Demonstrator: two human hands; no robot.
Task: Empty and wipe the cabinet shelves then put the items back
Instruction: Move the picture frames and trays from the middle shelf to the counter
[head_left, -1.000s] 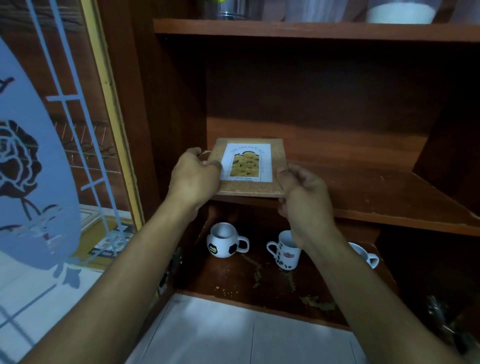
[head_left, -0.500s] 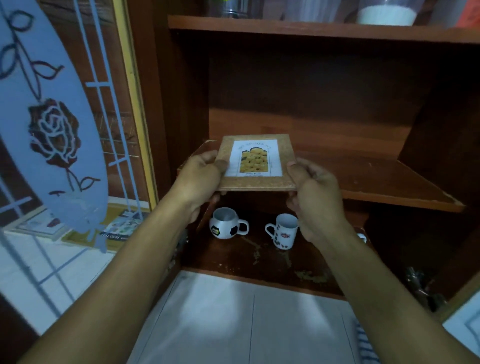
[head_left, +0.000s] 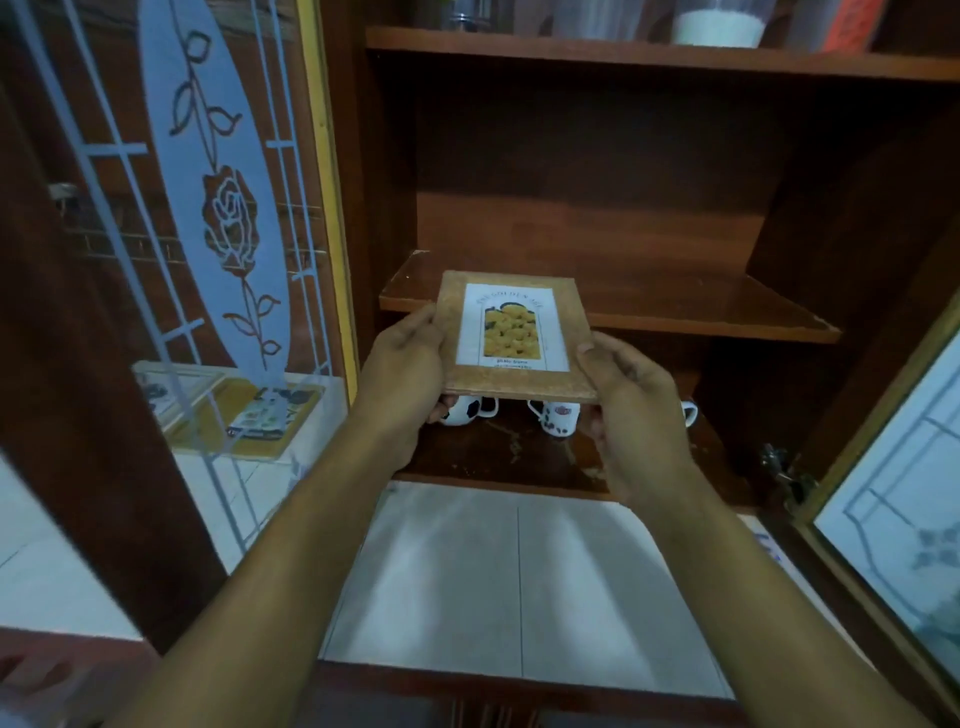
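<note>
Around the open cabinet I see a glass door (head_left: 228, 218) etched with a rose swung out on the left, and a second glazed door (head_left: 893, 493) on the right. On the top shelf (head_left: 623, 52) stands a clear container (head_left: 717, 26) with white contents; the jars beside it are cut off by the frame. On the bottom shelf (head_left: 519, 457) sit a football-patterned mug (head_left: 467, 411) and a white mug with a red logo (head_left: 560, 420), both partly hidden behind the box. A third mug (head_left: 688, 413) shows only its rim and handle past the right wrist. A white tiled bench (head_left: 519, 571) runs below.

Both hands grasp the flat box (head_left: 514, 338), held level in front of the middle shelf (head_left: 701, 312). Its far end overlaps the shelf's front edge in view; I cannot tell whether it touches the wood. The left hand (head_left: 400, 384) holds the left edge, thumb on top and fingers underneath. The right hand (head_left: 634, 405) pinches the near right corner the same way.

The box is thin and rectangular, with a speckled cork-brown face and a white label picturing something yellow. The shelves are dark reddish wood, chipped at the front corners; the bottom one is stained.
</note>
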